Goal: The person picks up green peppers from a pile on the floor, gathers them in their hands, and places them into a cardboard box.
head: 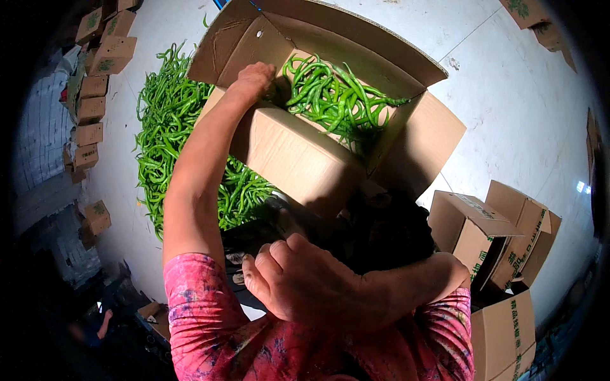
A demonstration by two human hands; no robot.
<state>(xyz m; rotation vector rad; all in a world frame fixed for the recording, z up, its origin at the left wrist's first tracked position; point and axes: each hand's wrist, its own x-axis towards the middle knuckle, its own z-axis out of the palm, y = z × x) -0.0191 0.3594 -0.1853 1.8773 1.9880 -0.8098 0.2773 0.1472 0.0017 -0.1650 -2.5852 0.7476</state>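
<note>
An open cardboard carton (305,157) lies tilted before me, with long green chili peppers (333,97) loosely piled inside. My left hand (257,78) reaches to the carton's left end, knuckles up. Its fingertips and whatever they touch are hidden. Bent back in front of my chest, my right hand (281,276) has curled fingers and touches no pepper that I can see; its palm is out of sight. A large heap of the same peppers (164,119) spreads over the floor to the left of the carton and partly under my left forearm.
Open cardboard boxes (503,328) with green print stand on the right. A row of small cartons (90,109) lines the far left, and more boxes (524,12) are at the upper right. Part of another person (105,324) shows at the lower left.
</note>
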